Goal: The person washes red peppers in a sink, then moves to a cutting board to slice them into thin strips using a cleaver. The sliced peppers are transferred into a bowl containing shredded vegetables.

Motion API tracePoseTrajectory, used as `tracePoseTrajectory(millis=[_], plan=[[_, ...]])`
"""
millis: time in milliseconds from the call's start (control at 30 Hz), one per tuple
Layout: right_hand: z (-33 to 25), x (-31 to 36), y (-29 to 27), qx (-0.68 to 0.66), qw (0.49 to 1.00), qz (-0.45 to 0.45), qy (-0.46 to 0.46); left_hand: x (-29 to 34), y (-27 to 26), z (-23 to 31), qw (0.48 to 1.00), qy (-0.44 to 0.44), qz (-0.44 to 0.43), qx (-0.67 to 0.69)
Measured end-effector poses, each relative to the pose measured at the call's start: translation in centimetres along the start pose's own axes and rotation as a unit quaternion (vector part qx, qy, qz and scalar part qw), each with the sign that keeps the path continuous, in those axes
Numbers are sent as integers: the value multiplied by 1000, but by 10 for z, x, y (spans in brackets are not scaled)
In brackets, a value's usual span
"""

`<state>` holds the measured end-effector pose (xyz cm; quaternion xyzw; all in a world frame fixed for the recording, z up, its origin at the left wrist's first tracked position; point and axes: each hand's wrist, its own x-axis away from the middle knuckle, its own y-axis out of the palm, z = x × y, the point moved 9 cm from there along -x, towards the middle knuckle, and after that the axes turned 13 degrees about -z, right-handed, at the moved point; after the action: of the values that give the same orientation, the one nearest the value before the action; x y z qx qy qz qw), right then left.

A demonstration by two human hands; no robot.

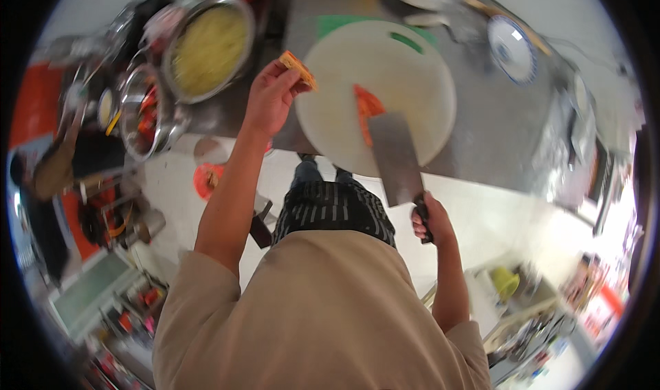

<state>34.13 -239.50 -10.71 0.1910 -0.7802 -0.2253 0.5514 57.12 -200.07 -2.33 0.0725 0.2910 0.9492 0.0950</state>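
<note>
My left hand (269,100) is raised at the left edge of a round white cutting board (330,122). Between its thumb and fingers is an orange piece of food (298,71) with a paler flat face; its kind is unclear. My right hand (436,219) is wrapped round the black handle of a cleaver (397,159). The broad blade reaches over the board's near right edge, its tip end close to a long orange-red food wedge (368,104) lying on the board. The blade partly covers that wedge.
The board lies on a metal worktop (481,132), over a green mat (333,24). To the left are a metal bowl of pale yellow shreds (210,49) and a smaller bowl with red contents (148,118). A blue-rimmed white plate (512,48) is at the right.
</note>
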Motion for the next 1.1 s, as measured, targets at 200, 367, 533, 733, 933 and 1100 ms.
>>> tracePoseTrajectory(millis=[200,367,533,733,933,1100], plan=[[-16,0,-18,76,996,34,27,209,-127,-32,952,-188,215,-108],[-31,5,-16,101,994,19,40,403,-260,-17,826,-207,499,-162],[-30,3,-13,83,993,-5,83,376,-258,1,771,-186,486,-368],[-34,0,-4,89,995,-26,41,113,-3,-36,723,100,-10,-683],[-29,-2,-5,62,998,-25,8,-12,92,-55,636,189,-213,-718],[-22,-3,-5,22,999,-22,-13,-44,75,-81,600,117,-306,-730]])
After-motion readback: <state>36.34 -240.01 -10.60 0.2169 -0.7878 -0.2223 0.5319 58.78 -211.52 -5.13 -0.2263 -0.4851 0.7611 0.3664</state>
